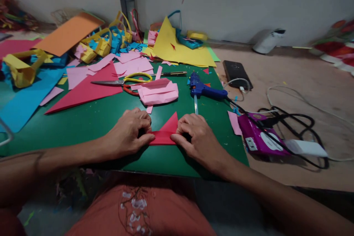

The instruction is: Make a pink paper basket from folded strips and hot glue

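A small red sheet of paper (165,138) lies folded near the front edge of the green table surface (110,158), one pointed corner sticking up at the back. My left hand (132,131) pinches its left end between thumb and fingers. At the right end, my right hand (195,132) grips it the same way, thumb on top. Just beyond the hands sits a folded pink paper piece (159,93) with a strip under it. Scissors (121,82) with yellow and orange handles lie left of it, partly on a large red paper triangle (88,90).
A blue glue gun (206,90) with its glue stick lies behind my right hand. Further right are a phone (237,73), a purple box (261,136) and tangled black cables. Yellow paper (182,51), orange paper (70,33) and small paper baskets (24,68) crowd the back and left.
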Demonstrator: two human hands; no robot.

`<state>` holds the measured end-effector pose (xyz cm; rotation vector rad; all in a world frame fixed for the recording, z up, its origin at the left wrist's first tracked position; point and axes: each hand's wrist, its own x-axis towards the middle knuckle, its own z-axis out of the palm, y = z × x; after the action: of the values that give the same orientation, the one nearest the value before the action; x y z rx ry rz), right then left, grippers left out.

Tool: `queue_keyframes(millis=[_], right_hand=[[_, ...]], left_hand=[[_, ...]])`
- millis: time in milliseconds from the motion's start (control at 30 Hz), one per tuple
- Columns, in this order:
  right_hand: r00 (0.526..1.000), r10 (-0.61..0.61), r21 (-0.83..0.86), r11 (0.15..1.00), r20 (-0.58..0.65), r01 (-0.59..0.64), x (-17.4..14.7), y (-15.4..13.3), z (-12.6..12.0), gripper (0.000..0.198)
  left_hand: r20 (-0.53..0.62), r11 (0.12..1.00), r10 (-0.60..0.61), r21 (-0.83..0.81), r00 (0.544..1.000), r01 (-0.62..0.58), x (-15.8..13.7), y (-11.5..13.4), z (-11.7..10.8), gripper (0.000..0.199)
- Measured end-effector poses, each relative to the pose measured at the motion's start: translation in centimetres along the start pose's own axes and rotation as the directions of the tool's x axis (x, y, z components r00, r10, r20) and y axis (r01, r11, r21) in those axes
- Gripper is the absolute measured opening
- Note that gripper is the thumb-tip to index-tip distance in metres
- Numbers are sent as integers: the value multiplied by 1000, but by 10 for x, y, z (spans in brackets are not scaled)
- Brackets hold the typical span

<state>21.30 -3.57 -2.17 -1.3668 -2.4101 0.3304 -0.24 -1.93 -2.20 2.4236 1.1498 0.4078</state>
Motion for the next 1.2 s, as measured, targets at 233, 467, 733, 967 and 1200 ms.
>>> queue_keyframes(millis=[233,467,733,967,1200], right_hand=[[1000,4,13,1000,-4,-4,-1,0,0,20],[999,24,30,999,29,-25,0,0,-1,22],[987,28,80,996,157,-41,0,0,-13,14],[988,48,146,987,146,-70,-3,1,-12,22],[991,45,97,994,128,-58,-2,2,-10,13]], left_hand=[[-23,996,59,-59,998,-60,-5,-5,0,19],[-26,997,55,-50,998,-56,-5,-6,1,20],[-56,997,74,-24,996,-75,-7,-5,3,18],[-52,997,73,-13,996,-73,-7,-6,5,17],[-60,997,79,-15,995,-80,-7,-5,4,19]])
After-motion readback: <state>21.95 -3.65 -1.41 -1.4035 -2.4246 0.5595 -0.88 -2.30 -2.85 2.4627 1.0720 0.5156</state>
